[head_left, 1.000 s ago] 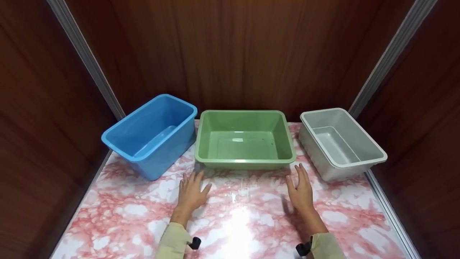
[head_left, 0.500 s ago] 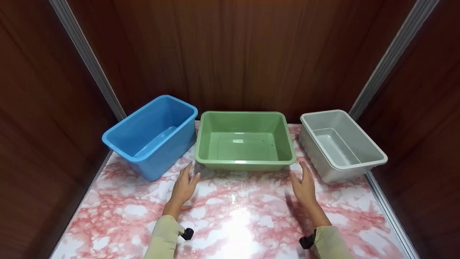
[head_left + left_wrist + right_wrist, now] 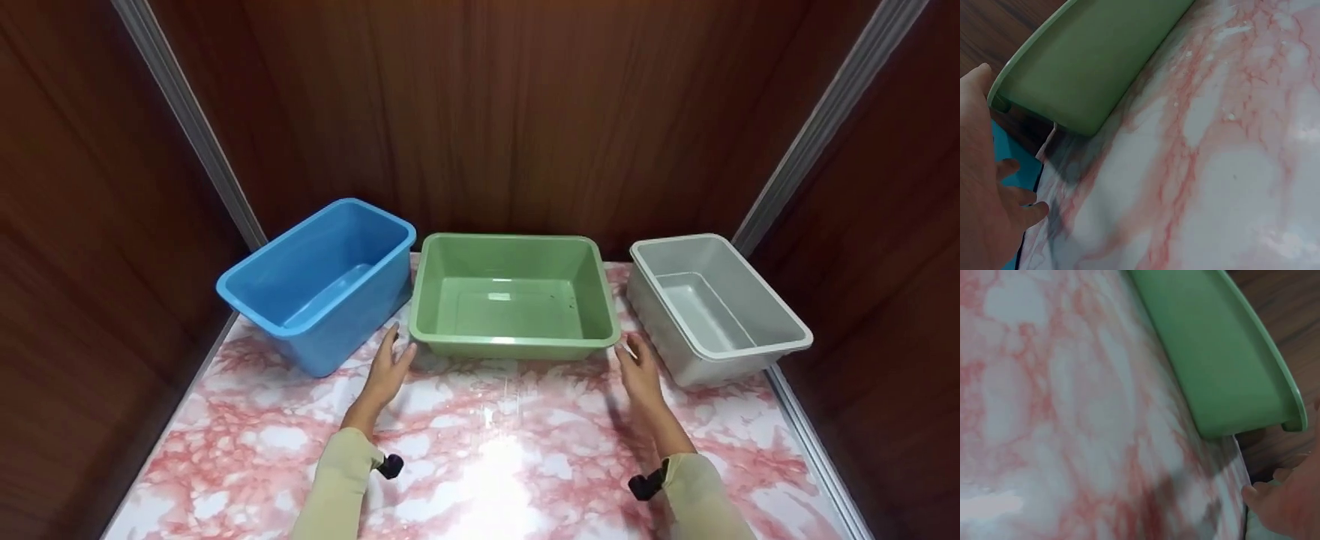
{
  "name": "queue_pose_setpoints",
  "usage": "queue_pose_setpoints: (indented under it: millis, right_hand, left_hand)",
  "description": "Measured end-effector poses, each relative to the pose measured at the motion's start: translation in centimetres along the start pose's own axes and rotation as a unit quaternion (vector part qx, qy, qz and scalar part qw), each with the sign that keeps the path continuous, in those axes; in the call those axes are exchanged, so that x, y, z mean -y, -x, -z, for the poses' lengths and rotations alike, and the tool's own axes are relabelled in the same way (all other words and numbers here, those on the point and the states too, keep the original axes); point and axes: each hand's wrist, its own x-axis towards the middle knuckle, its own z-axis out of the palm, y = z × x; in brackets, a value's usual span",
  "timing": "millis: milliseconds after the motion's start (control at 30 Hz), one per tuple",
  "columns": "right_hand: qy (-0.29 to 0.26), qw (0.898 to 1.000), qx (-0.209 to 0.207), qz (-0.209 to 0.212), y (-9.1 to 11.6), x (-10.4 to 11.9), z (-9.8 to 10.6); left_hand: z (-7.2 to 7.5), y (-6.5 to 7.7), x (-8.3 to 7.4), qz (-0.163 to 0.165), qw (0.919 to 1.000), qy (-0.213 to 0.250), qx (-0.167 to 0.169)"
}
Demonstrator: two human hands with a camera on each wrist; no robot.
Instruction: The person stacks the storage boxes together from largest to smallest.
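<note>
A green rectangular tub [image 3: 517,349] stands in the middle at the back of the table, open side up, with a few dark specks inside. Just off its near left corner is my left hand [image 3: 387,375], fingers extended and thumb apart, holding nothing. My right hand [image 3: 639,377] is at the near right corner, fingers loosely spread; whether it touches the rim I cannot tell. In the left wrist view, the left fingers [image 3: 1016,194] are beside the tub's end. The right wrist view has the right hand [image 3: 1292,498] partly cut off, near the tub's other end.
A blue deep tub [image 3: 330,337] stands angled at the left, close to the left hand. At the right is a light grey tub [image 3: 694,360], angled too, close to the right hand. The table [image 3: 262,450] has a red-and-white marbled top. Dark wooden panels [image 3: 480,112] enclose it.
Both hands have moved forward toward the green tub's near corners. The left hand has also shifted left and turned, its thumb side now toward the tub. The tubs stay put.
</note>
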Motion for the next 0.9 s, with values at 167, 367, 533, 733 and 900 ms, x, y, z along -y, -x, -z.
queue_pose_setpoints:
  millis: [167, 367, 533, 733, 900]
  right_hand:
    - [-0.034, 0.999, 0.01, -0.033, -1.0, 0.3, 0.2]
    - [-0.075, 0.996, 0.02, -0.053, -2.6, 0.2, 0.2]
    - [-0.12, 0.991, 0.049, -0.045, -4.0, -0.1, 0.4]
    - [-0.159, 0.982, 0.093, -0.05, -7.2, -2.1, 1.1]
    - [-0.187, 0.973, 0.125, -0.058, -8.7, -2.1, 0.7]
  left_hand:
    - [-0.8, -0.9, 0.1, 0.016, 0.9999, -0.005, -0.001]
    - [-1.0, -1.9, 0.3, 0.045, 0.9955, 0.082, -0.013]
    - [-0.8, -3.4, -0.3, 0.061, 0.9873, 0.147, 0.005]
    - [-0.5, -5.1, -1.0, 0.137, 0.9669, 0.215, 0.012]
    - [-0.5, -6.1, -1.2, 0.147, 0.9613, 0.232, 0.014]
